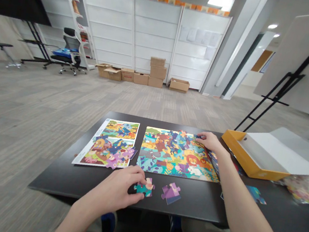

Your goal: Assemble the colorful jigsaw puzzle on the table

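Nearby, the teal piece (147, 188) lies at the puzzle's (162, 159) seven o'clock, one tab towards three. The left hand (126, 184) arches beside it, thumb and fingertips at its edge; the right hand (209, 140) reaches the puzzle's two o'clock. Whether either pinches, I can't tell. The puzzle stretches nine to three on a black table (198, 201); cartons (157, 72) stand at twelve.

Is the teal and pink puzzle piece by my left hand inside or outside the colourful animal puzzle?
Outside: black tabletop separates the teal and pink puzzle piece at your left hand from the colourful animal puzzle.
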### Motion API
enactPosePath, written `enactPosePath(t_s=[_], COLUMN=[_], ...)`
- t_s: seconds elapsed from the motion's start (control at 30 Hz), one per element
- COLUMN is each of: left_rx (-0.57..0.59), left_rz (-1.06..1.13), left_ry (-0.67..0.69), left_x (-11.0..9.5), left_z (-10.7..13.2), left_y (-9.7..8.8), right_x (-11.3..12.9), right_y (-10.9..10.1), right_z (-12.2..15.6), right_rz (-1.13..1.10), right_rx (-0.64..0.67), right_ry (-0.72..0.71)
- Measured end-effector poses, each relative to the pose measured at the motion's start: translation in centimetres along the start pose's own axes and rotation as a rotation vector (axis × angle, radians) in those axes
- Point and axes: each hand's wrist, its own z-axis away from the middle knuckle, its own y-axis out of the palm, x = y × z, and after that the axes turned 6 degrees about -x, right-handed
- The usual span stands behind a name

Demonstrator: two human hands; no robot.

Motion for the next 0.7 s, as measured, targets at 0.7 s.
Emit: enactPosePath(t_s=[0.7], left_rx=[-0.013], left_rz=[-0.031], left_ry=[-0.058], left_x=[0.3], left_z=[-0.1], left_y=[0.1], right_x=[3.6], right_y=[-3.5], right_z=[5.6], right_rz=[0.215], right_rx=[0.126], right_ry=[-0.085])
